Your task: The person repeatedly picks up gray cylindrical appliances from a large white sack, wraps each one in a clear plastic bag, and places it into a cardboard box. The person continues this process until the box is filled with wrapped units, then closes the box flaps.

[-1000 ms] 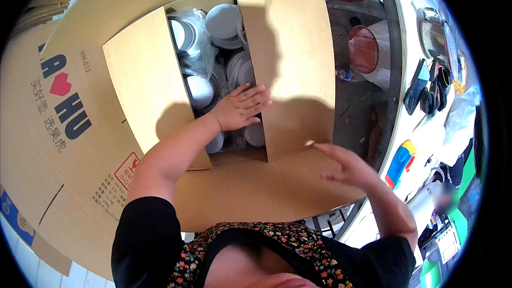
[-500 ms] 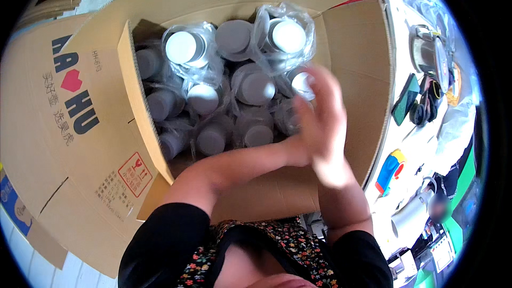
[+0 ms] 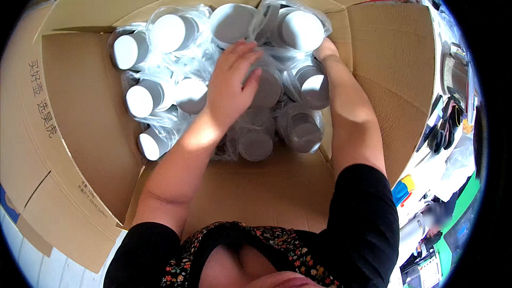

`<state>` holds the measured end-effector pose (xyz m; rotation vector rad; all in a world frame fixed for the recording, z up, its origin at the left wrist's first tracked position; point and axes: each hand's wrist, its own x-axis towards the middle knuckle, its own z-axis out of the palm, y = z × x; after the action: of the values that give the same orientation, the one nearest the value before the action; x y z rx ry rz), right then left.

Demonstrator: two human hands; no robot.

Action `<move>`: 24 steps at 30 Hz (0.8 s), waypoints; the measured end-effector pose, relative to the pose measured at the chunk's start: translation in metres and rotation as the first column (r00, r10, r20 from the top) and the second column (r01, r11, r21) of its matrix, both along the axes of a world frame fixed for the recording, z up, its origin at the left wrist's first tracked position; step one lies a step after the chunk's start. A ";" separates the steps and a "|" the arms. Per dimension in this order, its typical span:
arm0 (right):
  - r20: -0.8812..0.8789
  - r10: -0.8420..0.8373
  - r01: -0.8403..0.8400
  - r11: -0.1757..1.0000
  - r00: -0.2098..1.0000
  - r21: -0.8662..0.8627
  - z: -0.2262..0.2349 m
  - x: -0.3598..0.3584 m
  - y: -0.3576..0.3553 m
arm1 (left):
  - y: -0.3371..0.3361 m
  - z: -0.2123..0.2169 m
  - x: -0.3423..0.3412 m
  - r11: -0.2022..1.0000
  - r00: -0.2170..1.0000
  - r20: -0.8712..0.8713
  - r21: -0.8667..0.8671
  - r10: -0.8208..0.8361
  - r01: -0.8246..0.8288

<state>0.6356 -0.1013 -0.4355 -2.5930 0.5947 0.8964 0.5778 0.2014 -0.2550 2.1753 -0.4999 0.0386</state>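
**Both hands inside an open carton of bagged white-lidded jars**

Large cardboard box (image 3: 80,128), flaps folded outward, filling most of the view. Packed inside: round jars with white lids (image 3: 141,100), each wrapped in clear plastic bags (image 3: 197,58), lying in loose rows from 10 o'clock to 5 o'clock.

Left hand (image 3: 229,88) at centre, palm down, fingers spread and resting on the crinkled plastic over a jar (image 3: 266,89); grip released, laid flat and closed around nothing.

Right hand (image 3: 324,49) at 1 o'clock, pushed down between the box's right wall and a bagged jar (image 3: 301,29) at the top row, touching its plastic; fingers hidden behind the bag, so cannot tell whether clenched or released.

Further jars just below the hands at 6 o'clock (image 3: 255,144), touching one another. Outside the box at 3 o'clock: dark scissors handles (image 3: 442,136) and small colourful items, too small to tell apart. Floral garment (image 3: 256,245) at the lower edge.
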 end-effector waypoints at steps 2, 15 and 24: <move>0.134 0.014 -0.024 0.997 0.991 0.077 0.008 -0.029 -0.007 | -0.006 0.001 0.021 0.998 0.995 0.097 0.063 -0.001 -0.005; 0.779 -0.150 0.074 0.988 0.608 0.132 0.227 -0.154 0.004 | -0.091 -0.057 0.065 0.913 0.874 -0.408 -0.399 -0.265 0.090; 0.925 0.194 -0.053 0.981 0.327 -0.187 0.359 -0.055 0.064 | -0.103 -0.078 0.077 0.808 0.769 -0.596 -0.558 -0.232 -0.188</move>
<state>0.5807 -0.0368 -0.0765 -2.6820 0.0683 -0.7602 0.6546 0.0986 -0.3332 1.4188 -0.0782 -0.4991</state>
